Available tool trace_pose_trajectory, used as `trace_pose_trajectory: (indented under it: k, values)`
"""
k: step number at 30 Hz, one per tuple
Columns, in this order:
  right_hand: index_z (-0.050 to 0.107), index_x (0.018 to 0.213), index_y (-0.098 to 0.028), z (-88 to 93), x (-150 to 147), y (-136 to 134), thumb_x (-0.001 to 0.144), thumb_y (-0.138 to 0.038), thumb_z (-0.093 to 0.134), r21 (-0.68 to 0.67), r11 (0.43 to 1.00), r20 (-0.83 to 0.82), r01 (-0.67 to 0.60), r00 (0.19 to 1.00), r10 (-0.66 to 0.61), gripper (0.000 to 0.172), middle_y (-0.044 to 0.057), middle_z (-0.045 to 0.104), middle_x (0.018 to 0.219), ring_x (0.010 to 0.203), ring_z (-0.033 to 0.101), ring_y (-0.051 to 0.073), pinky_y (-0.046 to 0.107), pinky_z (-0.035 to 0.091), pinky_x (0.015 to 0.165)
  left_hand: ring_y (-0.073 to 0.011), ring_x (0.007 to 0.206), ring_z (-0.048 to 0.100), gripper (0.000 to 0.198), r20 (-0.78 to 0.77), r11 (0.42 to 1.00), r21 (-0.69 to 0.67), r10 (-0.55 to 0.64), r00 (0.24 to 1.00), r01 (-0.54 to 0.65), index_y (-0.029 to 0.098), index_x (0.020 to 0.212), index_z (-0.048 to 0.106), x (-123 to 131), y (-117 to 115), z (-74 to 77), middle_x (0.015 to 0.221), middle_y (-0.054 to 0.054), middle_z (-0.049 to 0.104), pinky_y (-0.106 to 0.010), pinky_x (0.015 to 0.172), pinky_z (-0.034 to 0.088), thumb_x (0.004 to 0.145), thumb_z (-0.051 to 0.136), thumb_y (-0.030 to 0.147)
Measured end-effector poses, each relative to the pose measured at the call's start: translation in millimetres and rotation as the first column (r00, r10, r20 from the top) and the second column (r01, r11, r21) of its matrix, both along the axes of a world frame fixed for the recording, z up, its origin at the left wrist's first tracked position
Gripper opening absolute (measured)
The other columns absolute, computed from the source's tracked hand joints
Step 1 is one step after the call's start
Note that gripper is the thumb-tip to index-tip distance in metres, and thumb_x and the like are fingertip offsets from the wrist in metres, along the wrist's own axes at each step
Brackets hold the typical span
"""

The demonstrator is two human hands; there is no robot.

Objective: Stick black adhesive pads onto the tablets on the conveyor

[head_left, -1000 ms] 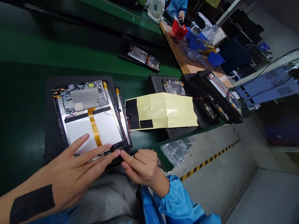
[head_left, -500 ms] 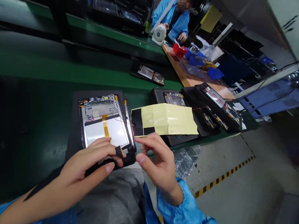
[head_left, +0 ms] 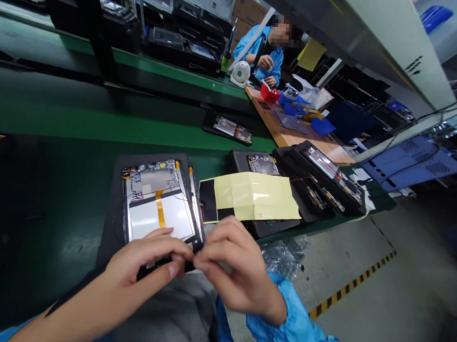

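Observation:
An opened tablet (head_left: 157, 208) with bare circuit board, white battery and orange ribbon lies in a black tray (head_left: 114, 210) on the green bench. My left hand (head_left: 147, 261) and my right hand (head_left: 232, 266) meet at its near right corner. Both are curled in a pinch, fingertips touching a small black piece (head_left: 190, 259) at that corner. What exactly they grip is too small to name. A yellow backing sheet (head_left: 256, 196) with black patches lies just right of the tablet.
More opened tablets in black trays (head_left: 321, 179) lie to the right, and another one (head_left: 233, 128) lies further back. A co-worker in a blue coat (head_left: 264, 44) sits at a wooden table with a small fan (head_left: 240, 72) and red and blue bins. Bubble wrap (head_left: 285, 252) hangs below the bench edge.
The view has tilted up. My right hand lifted away from the tablet corner, then came back in, and both hands now pinch together there.

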State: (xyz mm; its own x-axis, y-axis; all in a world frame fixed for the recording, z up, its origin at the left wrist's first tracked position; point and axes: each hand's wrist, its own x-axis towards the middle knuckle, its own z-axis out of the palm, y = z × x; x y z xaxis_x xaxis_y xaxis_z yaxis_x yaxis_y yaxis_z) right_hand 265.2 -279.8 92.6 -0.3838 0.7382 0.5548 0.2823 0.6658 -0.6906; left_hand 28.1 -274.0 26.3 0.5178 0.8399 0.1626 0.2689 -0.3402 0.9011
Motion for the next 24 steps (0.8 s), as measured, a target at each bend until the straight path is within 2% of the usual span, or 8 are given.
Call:
trace_pose_trajectory:
  k: [2, 3, 5, 8, 11, 14, 18, 24]
  values:
    - [0.072, 0.105, -0.023, 1.4, 9, -7, 0.103, -0.015, 0.071, 0.115, 0.993, -0.029, 0.04, 0.999, -0.036, 0.008, 0.003, 0.068, 0.091, 0.085, 0.066, 0.019, 0.034, 0.058, 0.077, -0.0181, 0.08, 0.076, 0.03, -0.031, 0.998, -0.007, 0.07, 0.997, -0.07, 0.031, 0.112, 0.077, 1, 14, -2.6, 0.086, 0.003, 0.079, -0.028, 0.084, 0.062, 0.111, 0.051, 0.044]
    - [0.072, 0.106, -0.023, 0.9, 14, -8, 0.102, -0.015, 0.071, 0.132, 0.988, -0.064, 0.076, 0.996, -0.068, 0.009, 0.003, 0.067, 0.092, 0.087, 0.066, 0.02, 0.035, 0.059, 0.08, -0.0195, 0.084, 0.077, 0.031, -0.055, 0.989, 0.07, 0.131, 0.99, -0.127, 0.029, 0.117, 0.077, 3, 23, -3.6, 0.091, 0.001, 0.081, -0.029, 0.083, 0.061, 0.112, 0.05, 0.043]
    - [0.073, 0.106, -0.025, -3.4, 23, -3, 0.102, -0.016, 0.072, 0.074, 0.985, -0.125, 0.157, 0.981, -0.147, 0.01, 0.004, 0.068, 0.1, 0.097, 0.068, 0.021, 0.036, 0.059, 0.089, -0.0244, 0.106, 0.077, 0.033, -0.098, 0.923, 0.344, 0.218, 0.971, -0.172, 0.027, 0.128, 0.075, 7, 46, -5.1, 0.113, -0.006, 0.083, -0.039, 0.103, 0.057, 0.113, 0.047, 0.036]
    - [0.075, 0.103, -0.028, -16.4, 29, 13, 0.103, -0.02, 0.074, -0.17, 0.97, -0.162, 0.175, 0.966, -0.202, 0.008, 0.006, 0.071, 0.117, 0.112, 0.069, 0.023, 0.038, 0.056, 0.101, -0.0293, 0.13, 0.068, 0.036, -0.225, 0.8, 0.598, 0.099, 0.969, 0.057, 0.024, 0.131, 0.075, 12, 87, -9.1, 0.136, -0.012, 0.077, -0.05, 0.119, 0.044, 0.114, 0.044, 0.027]
    - [0.076, 0.105, -0.028, -29.2, 28, 28, 0.102, -0.027, 0.079, -0.346, 0.933, -0.218, 0.104, 0.958, -0.188, 0.005, 0.007, 0.073, 0.121, 0.116, 0.07, 0.024, 0.04, 0.055, 0.104, -0.0251, 0.114, 0.07, 0.034, -0.28, 0.789, 0.553, -0.127, 0.952, 0.268, 0.024, 0.111, 0.08, 13, 127, -16.1, 0.118, -0.009, 0.08, -0.041, 0.104, 0.047, 0.115, 0.049, 0.038]
    - [0.075, 0.105, -0.028, -36.0, 24, 35, 0.1, -0.032, 0.082, -0.425, 0.904, -0.289, 0.051, 0.939, -0.189, 0.01, 0.007, 0.073, 0.119, 0.117, 0.07, 0.024, 0.038, 0.055, 0.104, -0.0205, 0.1, 0.069, 0.042, -0.169, 0.788, 0.513, -0.296, 0.94, 0.34, 0.024, 0.095, 0.078, 9, 155, -22.0, 0.102, -0.004, 0.078, -0.035, 0.094, 0.045, 0.115, 0.052, 0.05]
    - [0.075, 0.103, -0.027, -41.2, 22, 42, 0.099, -0.037, 0.083, -0.512, 0.858, -0.344, -0.035, 0.924, -0.168, 0.013, 0.005, 0.074, 0.11, 0.107, 0.069, 0.021, 0.032, 0.056, 0.096, -0.0185, 0.095, 0.067, 0.038, -0.126, 0.786, 0.488, -0.366, 0.922, 0.379, 0.024, 0.089, 0.075, 3, 174, -22.3, 0.099, -0.003, 0.076, -0.031, 0.089, 0.045, 0.113, 0.057, 0.046]
    - [0.073, 0.11, -0.026, -54.6, 17, 53, 0.096, -0.045, 0.085, -0.692, 0.718, -0.285, -0.076, 0.943, -0.174, 0.026, 0.003, 0.073, 0.102, 0.093, 0.069, 0.018, 0.032, 0.057, 0.092, -0.0187, 0.095, 0.062, 0.035, -0.152, 0.79, 0.455, -0.387, 0.91, 0.412, 0.024, 0.088, 0.074, 0, 185, -16.8, 0.097, -0.002, 0.073, -0.031, 0.089, 0.04, 0.111, 0.063, 0.048]
